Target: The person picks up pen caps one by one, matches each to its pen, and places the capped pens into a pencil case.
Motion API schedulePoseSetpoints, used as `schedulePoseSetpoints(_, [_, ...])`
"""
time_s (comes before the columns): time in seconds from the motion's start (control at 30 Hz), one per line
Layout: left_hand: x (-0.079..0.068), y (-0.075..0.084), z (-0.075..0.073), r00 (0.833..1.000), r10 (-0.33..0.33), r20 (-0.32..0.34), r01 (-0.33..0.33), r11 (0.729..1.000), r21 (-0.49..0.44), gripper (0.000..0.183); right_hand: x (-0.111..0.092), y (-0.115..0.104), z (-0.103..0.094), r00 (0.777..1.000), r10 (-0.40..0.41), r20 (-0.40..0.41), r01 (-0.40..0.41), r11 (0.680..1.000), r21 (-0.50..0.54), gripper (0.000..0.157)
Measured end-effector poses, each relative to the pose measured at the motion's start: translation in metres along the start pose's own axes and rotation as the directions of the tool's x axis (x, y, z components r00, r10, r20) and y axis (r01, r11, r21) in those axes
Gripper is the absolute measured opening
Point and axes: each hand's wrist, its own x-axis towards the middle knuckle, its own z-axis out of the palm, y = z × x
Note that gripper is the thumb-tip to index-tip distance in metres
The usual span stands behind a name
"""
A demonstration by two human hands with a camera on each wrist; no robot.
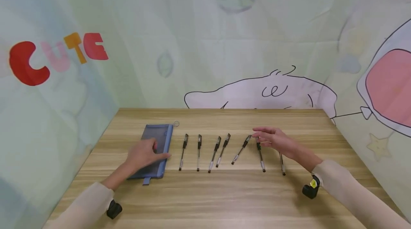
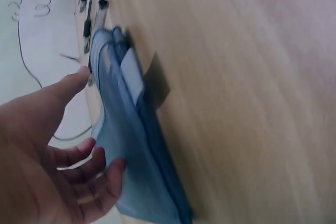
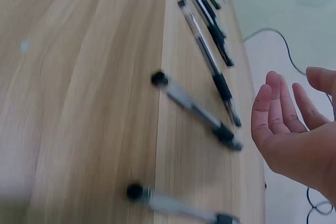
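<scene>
A blue zip pouch (image 1: 159, 132) with a mesh face lies flat at the left of the table. Just above it is my left hand (image 1: 143, 154), thumb stretched out and fingers loosely bent. In the left wrist view the fingertips come close to the pouch (image 2: 128, 135); whether they touch it I cannot tell. My right hand (image 1: 277, 141) hovers over the right end of a row of gel pens, holding nothing. Its fingers hide the upper part of the rightmost pen (image 1: 282, 164). Beside that lies another pen (image 1: 261, 157), and a slanted pen (image 1: 240, 150) is left of it.
Several more clear-barrelled pens with black grips, such as the leftmost pen (image 1: 183, 154), lie spaced between pouch and right hand. The wooden table (image 1: 218, 200) ends at a printed curtain (image 1: 199, 57) at the back and sides.
</scene>
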Motion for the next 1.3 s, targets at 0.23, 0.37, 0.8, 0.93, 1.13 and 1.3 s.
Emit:
schedulePoseSetpoints(0.23, [-0.003,0.007,0.004,0.997,-0.048,0.053,0.042,0.993,0.108,0.057,0.019,-0.011,0.043,0.997,0.032,0.067,-0.035,0.999,0.037,0.056])
schedulePoseSetpoints(0.37, [-0.003,0.012,0.002,0.998,-0.04,0.054,0.035,0.995,0.09,0.042,0.027,-0.019,0.066,0.991,0.015,0.134,-0.022,0.998,0.055,0.054])
schedulePoseSetpoints(0.8, [-0.015,0.018,0.001,0.997,0.064,0.051,-0.068,0.995,0.071,0.02,0.08,-0.043,0.161,0.969,0.047,0.241,-0.086,0.984,0.153,0.042])
schedulePoseSetpoints(0.93, [-0.012,0.017,0.002,0.998,0.06,0.034,-0.063,0.995,0.076,0.02,0.101,-0.051,0.187,0.975,0.062,0.213,-0.096,0.984,0.153,0.041])
schedulePoseSetpoints(1.13, [-0.004,0.015,0.001,0.996,0.063,-0.059,-0.064,0.998,-0.011,0.028,0.122,-0.055,0.214,0.991,0.073,0.113,-0.088,0.987,0.133,0.046])
schedulePoseSetpoints(1.3, [-0.005,0.017,-0.001,0.992,0.084,-0.094,-0.086,0.996,-0.01,0.031,0.128,-0.055,0.23,0.987,0.147,0.056,-0.156,0.966,0.206,0.046])
